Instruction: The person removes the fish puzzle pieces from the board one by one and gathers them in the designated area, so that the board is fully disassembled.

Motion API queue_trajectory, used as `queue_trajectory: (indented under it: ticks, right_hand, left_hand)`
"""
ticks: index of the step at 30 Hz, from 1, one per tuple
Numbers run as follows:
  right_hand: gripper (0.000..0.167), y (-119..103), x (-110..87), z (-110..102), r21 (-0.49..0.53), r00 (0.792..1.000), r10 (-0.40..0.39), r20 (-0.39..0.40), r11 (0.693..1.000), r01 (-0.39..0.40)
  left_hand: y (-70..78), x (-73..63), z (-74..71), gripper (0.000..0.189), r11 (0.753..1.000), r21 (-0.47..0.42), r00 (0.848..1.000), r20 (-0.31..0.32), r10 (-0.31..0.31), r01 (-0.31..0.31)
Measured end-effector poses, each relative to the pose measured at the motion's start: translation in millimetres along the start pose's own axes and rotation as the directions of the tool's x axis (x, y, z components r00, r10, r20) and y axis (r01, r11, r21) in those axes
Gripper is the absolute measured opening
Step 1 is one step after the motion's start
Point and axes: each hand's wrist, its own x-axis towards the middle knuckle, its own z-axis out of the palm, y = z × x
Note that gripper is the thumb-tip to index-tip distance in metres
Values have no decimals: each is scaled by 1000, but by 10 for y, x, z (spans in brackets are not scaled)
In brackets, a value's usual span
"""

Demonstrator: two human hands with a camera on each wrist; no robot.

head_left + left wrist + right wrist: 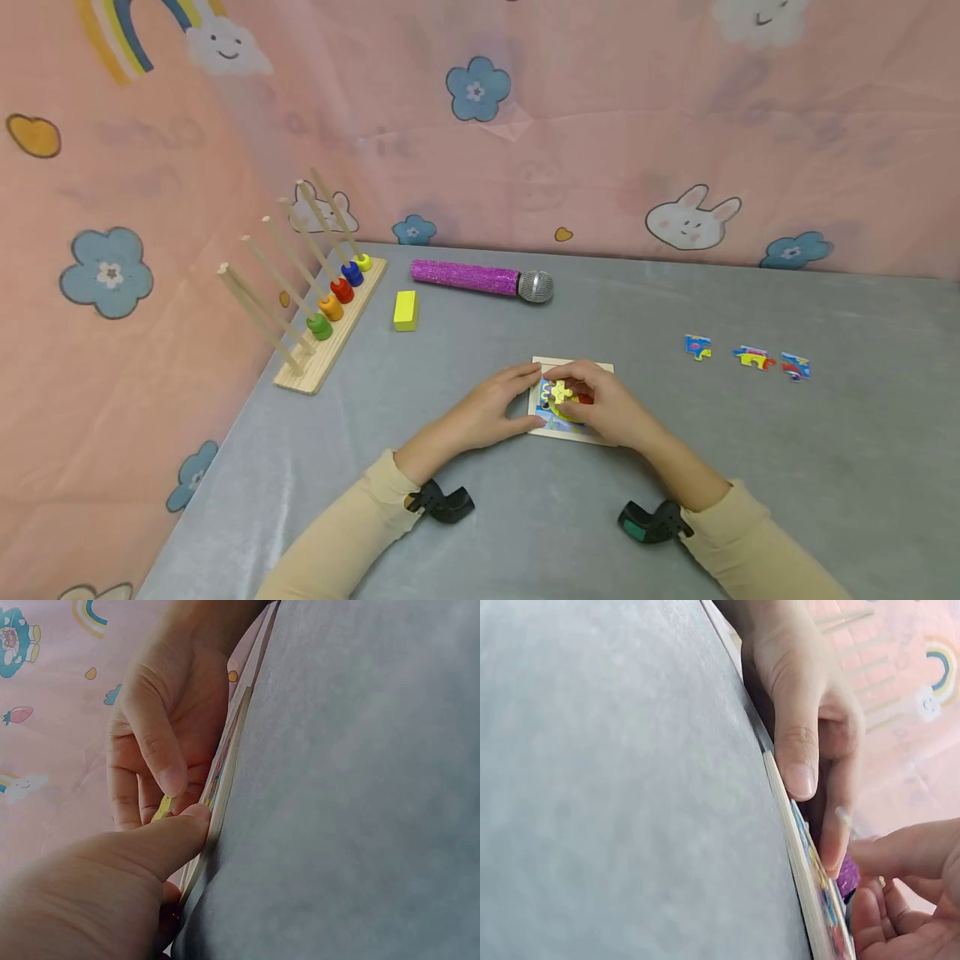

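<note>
A small wooden jigsaw puzzle board with a pale frame and a colourful picture lies flat on the table. My left hand holds its left side, with the thumb on the near corner and the fingers at the far end. Over the board, my right hand pinches a yellow puzzle piece between thumb and fingers. In the left wrist view this yellow piece stands tilted just above the board. The right fingers hide part of the picture.
Several loose puzzle pieces, one of them a blue piece, lie to the right. Behind the board is a purple glittery microphone. A yellow block and a wooden peg rack with coloured rings stand at the left. A pink patterned curtain borders the table.
</note>
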Motion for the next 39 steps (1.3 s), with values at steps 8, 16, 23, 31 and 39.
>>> queue_trajectory:
  ticks: [8,16,23,31,39]
  right_hand:
    - [35,22,-30,-160,32,997,76,19,997,-77]
    - [34,142,-206,-464,1,996,89,-27,996,-89]
    - [33,330,-439,-789,-77,995,5,-104,997,-13]
    - [36,576,-666,-1089,-173,982,-25,-190,985,-9]
    - [36,664,-765,-1219,-304,977,1,-214,950,-67]
  left_hand:
    - [-7,-2,4,69,1000,12,1000,13,-9,9]
    - [-1,3,9,69,1000,11,1000,17,-16,15]
    - [14,0,-6,69,1000,3,999,22,-26,26]
    - [12,3,-11,69,1000,-1,999,26,-30,30]
    - [-2,-6,1,70,1000,0,1000,18,-23,23]
